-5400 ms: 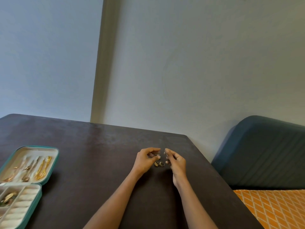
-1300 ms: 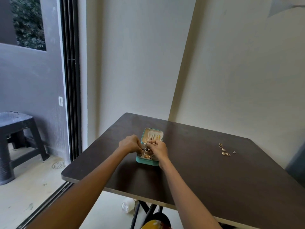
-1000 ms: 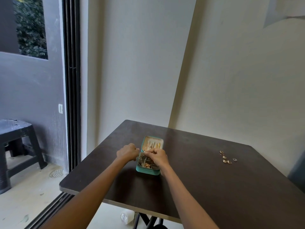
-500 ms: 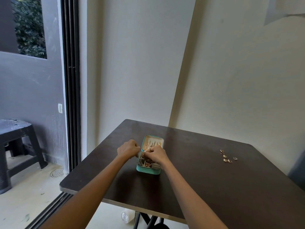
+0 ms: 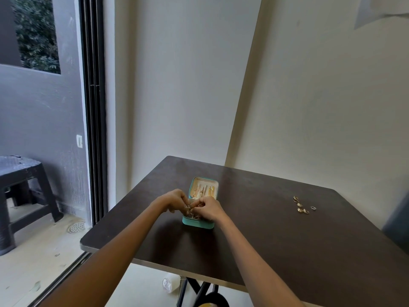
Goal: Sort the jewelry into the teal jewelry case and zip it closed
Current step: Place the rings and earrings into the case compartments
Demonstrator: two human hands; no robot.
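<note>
Desk [image 5: 276,229] first: dark and square, pushed into the corner beside a sliding door, it carries everything that matters. Near its left edge the teal jewelry case [image 5: 198,224] lies open flat, lid half away from the person and tray half toward them, which puts the compartments within easy reach of both arms. Both hands meet over that near half. The left hand [image 5: 171,199] and the right hand [image 5: 209,208] have their fingers curled in toward each other, and between them they seem to pinch one small metallic piece [image 5: 188,207] just above the tray; it is too tiny for me to say what it is. Working it with two hands suggests it needs fastening or threading into a slot rather than simply dropping in.

The lid's cream lining shows a row of thin gold pieces [image 5: 204,190] lying side by side lengthwise, so that section looks filled. The tray is mostly hidden under the knuckles. Well apart, toward the right side, a small cluster of rings [image 5: 301,206] sits loose, unsorted. With those waiting and the zip not yet run, I'd call the job partway done.
</note>
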